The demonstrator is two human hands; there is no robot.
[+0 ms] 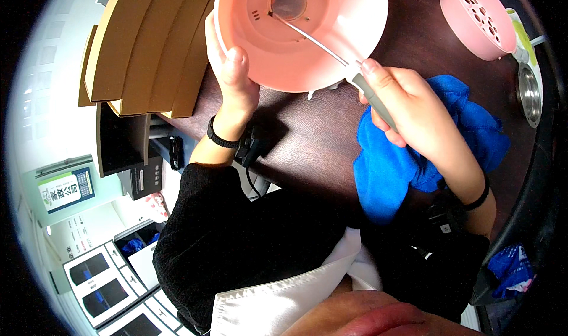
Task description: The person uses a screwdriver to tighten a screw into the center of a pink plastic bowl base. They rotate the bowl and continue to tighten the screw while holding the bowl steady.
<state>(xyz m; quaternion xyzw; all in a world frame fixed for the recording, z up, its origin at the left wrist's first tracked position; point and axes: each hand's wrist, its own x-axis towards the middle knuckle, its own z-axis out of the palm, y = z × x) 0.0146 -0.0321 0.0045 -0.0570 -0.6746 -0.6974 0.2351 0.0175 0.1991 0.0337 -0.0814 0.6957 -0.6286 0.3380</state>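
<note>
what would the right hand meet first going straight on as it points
Probably the pink shell, at its near rim: the right hand points up-left toward it along the thin tool, though depth is unclear.

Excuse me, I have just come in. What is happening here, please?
Someone's left hand holds a pink bowl-shaped part by its edge. The right hand grips a thin grey-handled tool, its tip beside the round grey centre inside; contact is hard to tell. A blue cloth lies on the dark table, near the right hand.
</note>
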